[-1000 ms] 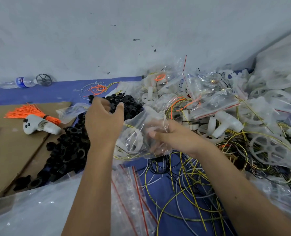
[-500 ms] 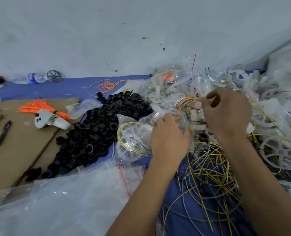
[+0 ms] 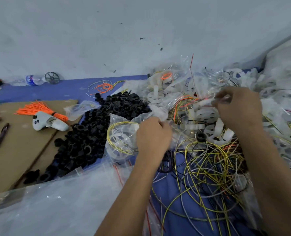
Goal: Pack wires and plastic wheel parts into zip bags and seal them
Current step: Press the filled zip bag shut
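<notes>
My left hand grips the mouth of a clear zip bag that holds a yellow wire coil and a white wheel part. My right hand is further right over the heap of white plastic wheel parts, its fingers curled and pinching a small pale piece that is blurred. A tangle of loose yellow, white and black wires lies on the blue cloth below both hands.
A pile of black rings lies left of the bag. On the brown cardboard are an orange wire bundle, a white controller and a pen. Empty zip bags cover the near left. Filled bags stack at the back.
My left hand has slid to the right end of the bag and bunched its mouth. My right hand left the bag, reached out to the white parts heap and pinched a piece.
</notes>
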